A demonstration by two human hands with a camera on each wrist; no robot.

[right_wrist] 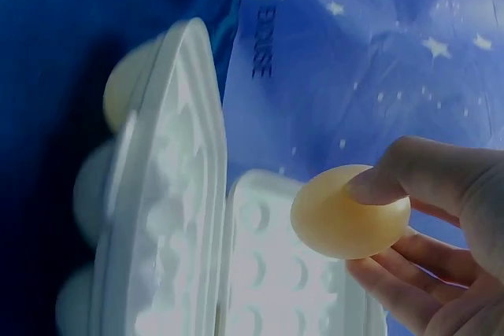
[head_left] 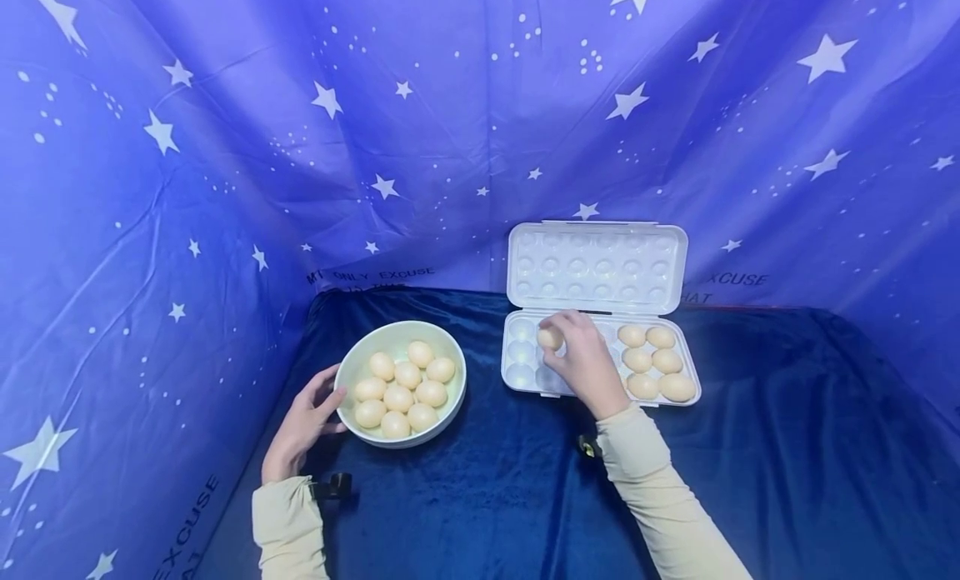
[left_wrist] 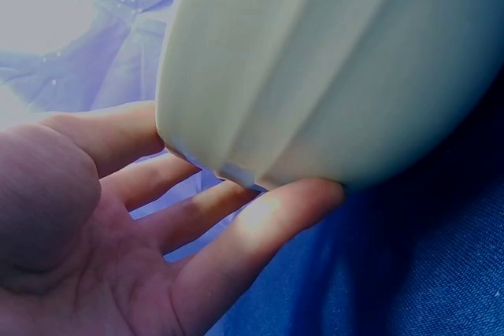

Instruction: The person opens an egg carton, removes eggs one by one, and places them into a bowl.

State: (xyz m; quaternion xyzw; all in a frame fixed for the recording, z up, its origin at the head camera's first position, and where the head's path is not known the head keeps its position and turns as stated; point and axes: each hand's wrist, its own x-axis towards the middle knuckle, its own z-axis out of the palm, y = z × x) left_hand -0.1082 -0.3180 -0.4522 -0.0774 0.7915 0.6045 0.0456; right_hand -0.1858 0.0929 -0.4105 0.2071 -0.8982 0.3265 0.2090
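Note:
A pale bowl (head_left: 459,397) holding several eggs (head_left: 402,397) stands on the left. My left hand (head_left: 303,422) grips its left side, thumb at the rim; in the left wrist view the fingers (left_wrist: 268,234) curve against the ribbed bowl wall (left_wrist: 331,60). Over the left part of an open white egg carton (head_left: 525,387), my right hand (head_left: 585,359) pinches an egg (head_left: 551,338). The right wrist view shows this egg (right_wrist: 346,212) between thumb and fingertips, above the carton's cups (right_wrist: 256,269). Eggs (head_left: 666,362) fill the two right columns; the hand hides some middle cups.
The carton's raised lid (head_left: 596,267) leans back near the star-patterned blue curtain (head_left: 450,147), which also runs along both sides. Dark blue cloth (head_left: 487,497) covers the table. Bowl and carton stand apart, with cloth between them.

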